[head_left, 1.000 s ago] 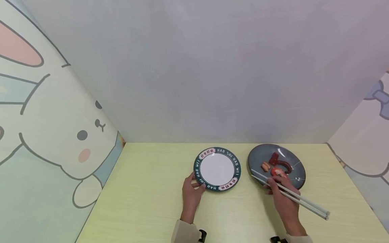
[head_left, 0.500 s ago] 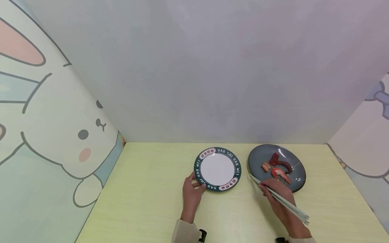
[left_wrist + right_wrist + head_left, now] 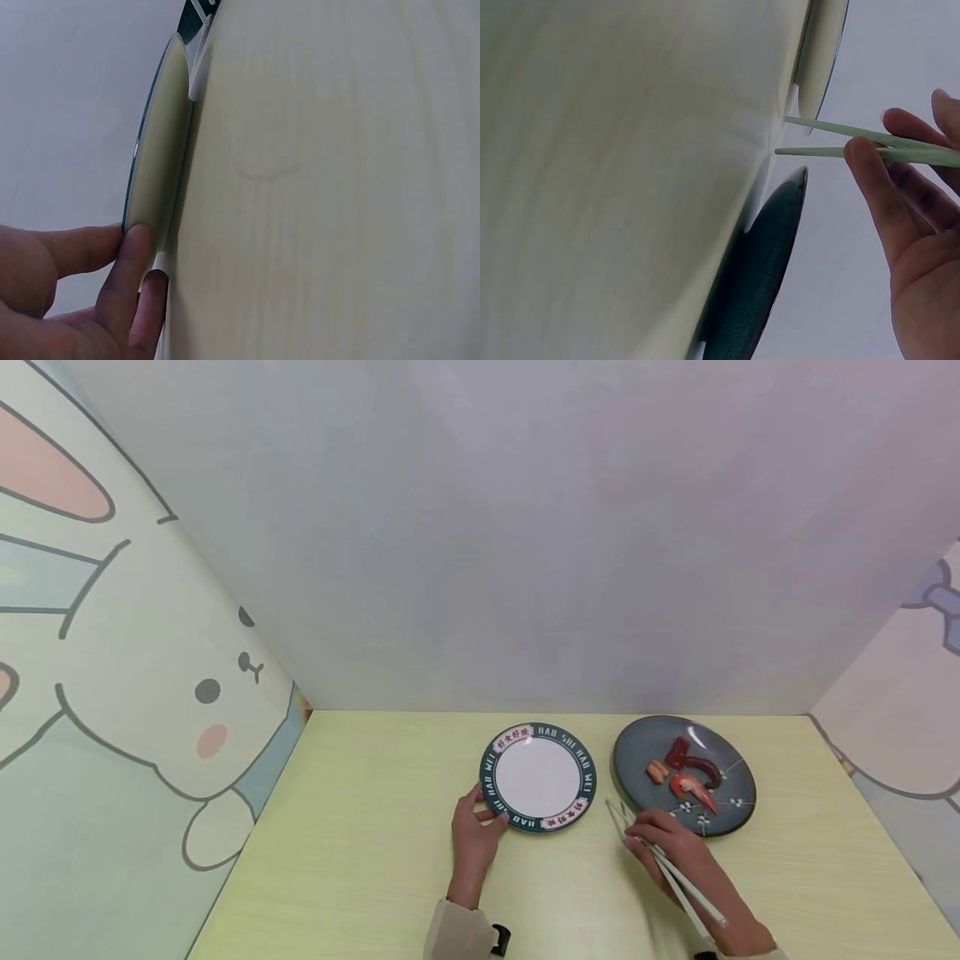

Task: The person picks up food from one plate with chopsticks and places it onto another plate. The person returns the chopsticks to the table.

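Observation:
In the head view my left hand (image 3: 475, 847) holds the near left rim of a white plate (image 3: 537, 778) with a green lettered border. Thumb and fingertips pinch that rim in the left wrist view. My right hand (image 3: 686, 853) grips a pair of pale green chopsticks (image 3: 814, 152), their tips slightly apart. Those tips are over the table between the two plates, just left of the dark plate (image 3: 636, 752). On the dark plate lie a shrimp (image 3: 695, 792), a curved dark red piece (image 3: 705, 768), a dark red chunk (image 3: 677, 752) and a small pinkish piece (image 3: 657, 771).
Both plates stand toward the back of a pale wood table (image 3: 360, 827). A plain grey wall (image 3: 525, 543) rises right behind them. Side walls with cartoon rabbit drawings (image 3: 150, 693) flank the table.
My right hand has drawn back from over the dark plate toward me with the chopsticks, uncovering the shrimp. The chopstick tips came together, then parted. My left hand has stayed at the white plate.

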Tool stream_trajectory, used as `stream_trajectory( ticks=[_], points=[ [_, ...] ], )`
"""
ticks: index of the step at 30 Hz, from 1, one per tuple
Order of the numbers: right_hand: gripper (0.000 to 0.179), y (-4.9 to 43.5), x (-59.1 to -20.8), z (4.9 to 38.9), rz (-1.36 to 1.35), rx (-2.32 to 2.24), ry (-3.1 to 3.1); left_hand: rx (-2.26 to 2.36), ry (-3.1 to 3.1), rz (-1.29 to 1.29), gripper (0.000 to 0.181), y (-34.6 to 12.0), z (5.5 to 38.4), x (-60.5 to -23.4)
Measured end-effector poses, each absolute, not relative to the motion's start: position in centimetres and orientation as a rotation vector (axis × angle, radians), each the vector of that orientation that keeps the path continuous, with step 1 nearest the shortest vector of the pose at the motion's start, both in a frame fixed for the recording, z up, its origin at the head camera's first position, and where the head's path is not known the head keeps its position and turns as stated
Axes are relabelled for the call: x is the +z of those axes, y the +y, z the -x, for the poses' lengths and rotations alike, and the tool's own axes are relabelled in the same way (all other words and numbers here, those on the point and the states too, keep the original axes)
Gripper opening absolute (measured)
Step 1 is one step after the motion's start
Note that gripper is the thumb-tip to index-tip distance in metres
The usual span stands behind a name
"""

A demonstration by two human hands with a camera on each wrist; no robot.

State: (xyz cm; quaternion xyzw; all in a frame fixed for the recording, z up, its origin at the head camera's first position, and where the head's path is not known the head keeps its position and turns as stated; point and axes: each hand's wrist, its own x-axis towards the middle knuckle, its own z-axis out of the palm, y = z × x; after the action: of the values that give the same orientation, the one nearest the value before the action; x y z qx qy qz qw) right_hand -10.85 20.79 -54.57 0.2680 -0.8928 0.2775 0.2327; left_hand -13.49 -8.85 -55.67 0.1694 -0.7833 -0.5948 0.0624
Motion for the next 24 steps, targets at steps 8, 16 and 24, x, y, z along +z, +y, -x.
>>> stream_trajectory(
  ticks=[8, 16, 24],
  points=[
    [0.043, 21.1, -55.0, 10.2, -0.844, 0.679, -2.592, -1.804, -2.367, -0.514, 0.071, -8.8, 13.5, -55.7],
    [0.051, 20.5, -54.5, 9.4, -0.816, 0.563, -2.815, -1.802, -2.363, -0.519, 0.071, -8.8, 13.5, -55.7],
    [0.046, 20.3, -54.6, 9.3, -0.961, 0.384, -2.86, -1.819, -2.354, -0.517, 0.071, -8.9, 13.5, -55.7]
  ],
)
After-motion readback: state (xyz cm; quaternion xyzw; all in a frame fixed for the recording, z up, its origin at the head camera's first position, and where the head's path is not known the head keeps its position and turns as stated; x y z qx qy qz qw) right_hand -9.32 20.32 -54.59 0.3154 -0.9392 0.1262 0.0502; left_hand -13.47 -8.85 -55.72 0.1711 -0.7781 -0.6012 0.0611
